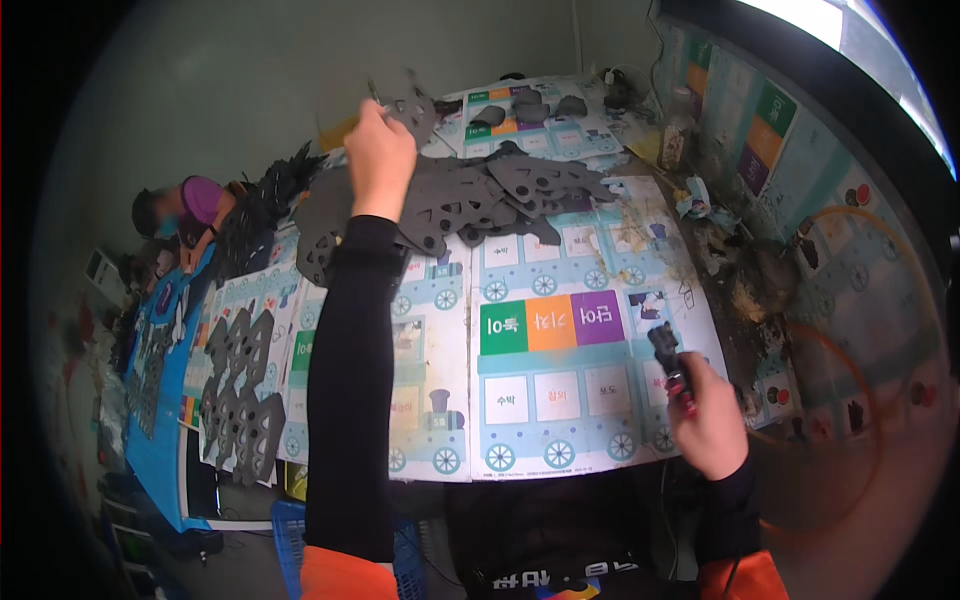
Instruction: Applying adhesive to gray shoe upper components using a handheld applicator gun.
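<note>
My left hand (380,165) reaches far over the table, its fingers closed on the edge of a dark grey flat piece with cut-out holes (412,112). That piece is raised beyond the pile and smeared by motion. A thin stick-like part shows above the fingers; I cannot tell what it is. Below my wrist spreads a pile of similar grey cut-out pieces (460,200). At the table's right front, my right hand (712,425) grips a small black and red hand tool (668,362), its black end pointing away from me.
Printed sheets (540,400) cover the table. Grey pieces (240,390) lie in rows at the left. Several curved grey pieces (530,105) and a jar (677,130) stand at the back. An orange hose (870,390) loops at the right. Another person (205,200) works far left beside a blue-covered table (160,460).
</note>
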`<state>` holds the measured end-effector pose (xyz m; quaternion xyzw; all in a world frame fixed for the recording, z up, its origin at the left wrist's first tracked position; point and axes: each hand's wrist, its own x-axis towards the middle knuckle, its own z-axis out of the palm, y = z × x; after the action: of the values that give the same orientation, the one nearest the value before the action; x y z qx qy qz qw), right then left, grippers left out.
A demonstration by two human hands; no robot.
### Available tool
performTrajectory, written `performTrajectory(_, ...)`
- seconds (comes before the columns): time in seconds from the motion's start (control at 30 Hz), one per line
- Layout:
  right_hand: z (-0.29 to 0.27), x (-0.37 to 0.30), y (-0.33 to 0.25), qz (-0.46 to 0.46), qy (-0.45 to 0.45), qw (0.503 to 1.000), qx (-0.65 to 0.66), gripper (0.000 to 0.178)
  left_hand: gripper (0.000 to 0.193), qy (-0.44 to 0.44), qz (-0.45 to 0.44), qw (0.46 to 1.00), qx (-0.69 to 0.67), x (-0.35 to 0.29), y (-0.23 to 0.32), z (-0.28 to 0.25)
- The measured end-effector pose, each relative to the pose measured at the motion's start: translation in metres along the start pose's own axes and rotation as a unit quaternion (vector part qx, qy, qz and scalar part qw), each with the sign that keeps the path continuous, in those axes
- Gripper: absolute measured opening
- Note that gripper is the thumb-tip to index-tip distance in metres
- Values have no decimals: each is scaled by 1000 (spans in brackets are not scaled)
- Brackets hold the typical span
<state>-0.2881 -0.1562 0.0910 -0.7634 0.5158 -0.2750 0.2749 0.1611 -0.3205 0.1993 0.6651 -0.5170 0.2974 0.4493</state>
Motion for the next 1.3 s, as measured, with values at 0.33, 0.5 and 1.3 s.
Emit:
performTrajectory(0.33, -119, -7, -50, -68, 213, 913, 341, 54, 20, -247, -323, 739, -537, -192, 83, -185)
performTrajectory(0.5, -102, 16, -73, -68, 77, 919, 380, 54, 13, -377, -469, 692, -398, -294, 103, -164)
performTrajectory(1.3, 11, 22, -96, 286, -429, 855, 66, 67, 17, -356, -273, 854, -263, -337, 94, -168)
